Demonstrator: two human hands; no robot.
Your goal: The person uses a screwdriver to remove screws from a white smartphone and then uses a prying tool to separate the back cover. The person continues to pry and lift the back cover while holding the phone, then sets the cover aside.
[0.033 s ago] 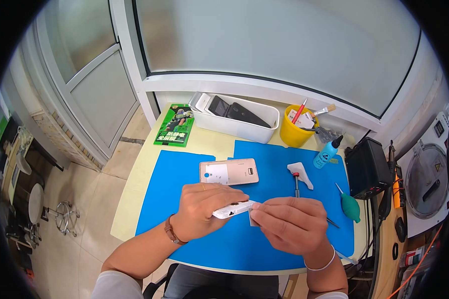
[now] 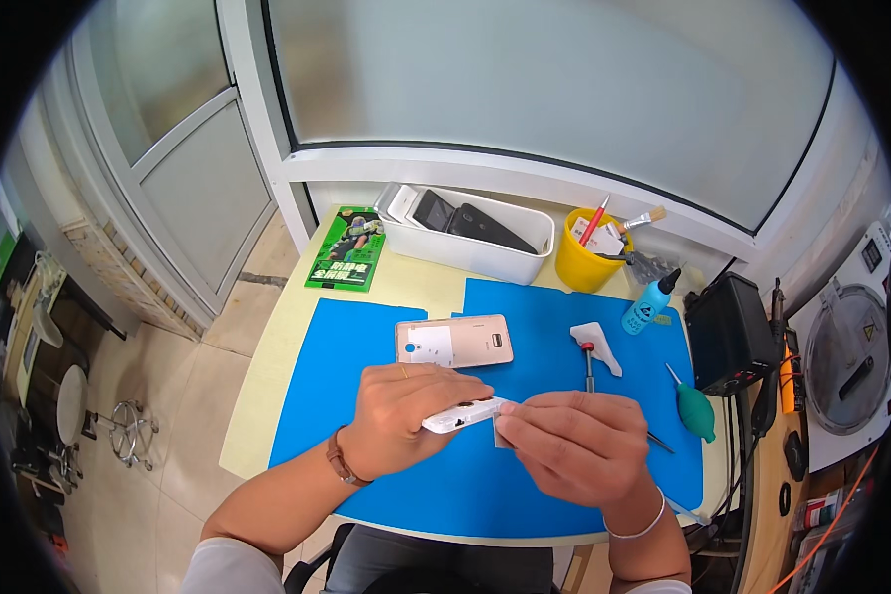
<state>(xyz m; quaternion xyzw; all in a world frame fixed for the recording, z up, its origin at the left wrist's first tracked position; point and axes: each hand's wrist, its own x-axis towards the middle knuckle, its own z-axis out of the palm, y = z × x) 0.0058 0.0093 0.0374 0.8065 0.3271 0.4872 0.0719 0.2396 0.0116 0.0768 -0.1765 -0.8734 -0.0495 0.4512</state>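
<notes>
My left hand [image 2: 398,411] is closed around a white phone body [image 2: 455,419], held tilted above the blue mat [image 2: 317,396] with its narrow edge showing. Against the phone's right end, my right hand [image 2: 579,445] pinches a small thin flat piece [image 2: 502,437]; its kind is hard to make out, and fingers cover part of it. Beyond my left hand, a gold phone back cover [image 2: 480,339] lies on the mat with a white patch on it. A screwdriver [image 2: 589,366] with a red top rests against a crumpled white tissue [image 2: 609,348], just past my right hand.
At the back stand a white bin [image 2: 465,252] of phones and a yellow cup [image 2: 579,265] with a pen and brush. To the right are a blue bottle [image 2: 645,309], a green air blower [image 2: 696,411] and a black device [image 2: 733,332]. A green packet [image 2: 345,252] lies back left.
</notes>
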